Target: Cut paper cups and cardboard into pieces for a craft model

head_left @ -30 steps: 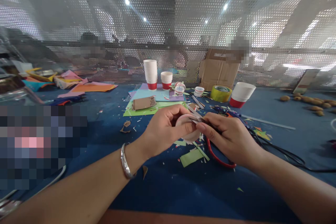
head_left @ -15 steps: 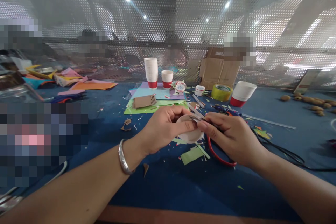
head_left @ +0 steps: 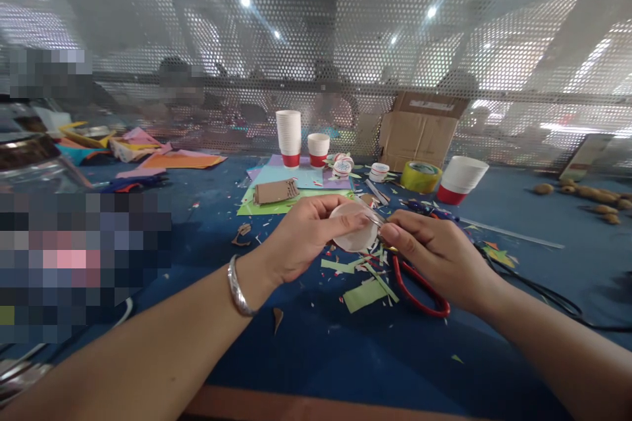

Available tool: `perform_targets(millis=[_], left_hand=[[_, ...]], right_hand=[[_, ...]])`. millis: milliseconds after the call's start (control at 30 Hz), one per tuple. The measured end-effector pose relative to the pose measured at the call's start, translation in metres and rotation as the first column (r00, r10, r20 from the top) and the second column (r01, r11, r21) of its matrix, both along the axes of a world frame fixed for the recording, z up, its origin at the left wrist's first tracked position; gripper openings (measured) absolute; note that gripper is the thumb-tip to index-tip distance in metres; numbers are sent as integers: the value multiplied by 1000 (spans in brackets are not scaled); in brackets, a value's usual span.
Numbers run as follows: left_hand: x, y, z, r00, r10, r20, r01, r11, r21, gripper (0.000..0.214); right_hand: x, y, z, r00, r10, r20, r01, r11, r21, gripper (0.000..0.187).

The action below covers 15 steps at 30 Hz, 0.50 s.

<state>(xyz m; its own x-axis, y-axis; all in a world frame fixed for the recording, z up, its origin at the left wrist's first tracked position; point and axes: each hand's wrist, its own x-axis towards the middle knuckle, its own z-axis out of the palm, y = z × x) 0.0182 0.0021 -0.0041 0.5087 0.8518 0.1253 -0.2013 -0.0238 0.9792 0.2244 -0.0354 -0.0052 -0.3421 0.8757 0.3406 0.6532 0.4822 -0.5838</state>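
A round white paper disc (head_left: 353, 237), with a low rim, is pinched between the thumb and fingers of my left hand (head_left: 316, 230). My right hand (head_left: 434, 250) is closed on the metal blades of a pair of scissors, and the thin tip (head_left: 376, 219) touches the disc's right edge by my left thumb. Below my right palm shows the scissors' red handle loop (head_left: 424, 293). My right fingers hide most of the blades. Green paper strips (head_left: 365, 293) and small scraps lie on the blue table under both hands.
Behind my hands stand stacked paper cups (head_left: 289, 138), a yellow tape roll (head_left: 421, 176), folded corrugated cardboard (head_left: 276, 191) and a cardboard box (head_left: 419, 135). More cups (head_left: 463, 177) stand right, near a black cable (head_left: 538, 286). Coloured paper (head_left: 182, 159) lies far left.
The disc has tilted and risen slightly in my left hand. The metal tip has shifted against its right edge, and less blade shows over it. The whole view has moved slightly.
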Motion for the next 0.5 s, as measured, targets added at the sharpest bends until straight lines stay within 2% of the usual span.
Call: perform_targets(millis=[300,500], left_hand=[[-1,0,-1,999,-39,-2,39,997,71,17],[0,-1,0,1000,21,-16,-19,989,146,16]], right_hand=[[1,-3,-1,999,16,33,-18,999,41,43],[0,-3,-1,1000,12,15,-13,999,50,42]])
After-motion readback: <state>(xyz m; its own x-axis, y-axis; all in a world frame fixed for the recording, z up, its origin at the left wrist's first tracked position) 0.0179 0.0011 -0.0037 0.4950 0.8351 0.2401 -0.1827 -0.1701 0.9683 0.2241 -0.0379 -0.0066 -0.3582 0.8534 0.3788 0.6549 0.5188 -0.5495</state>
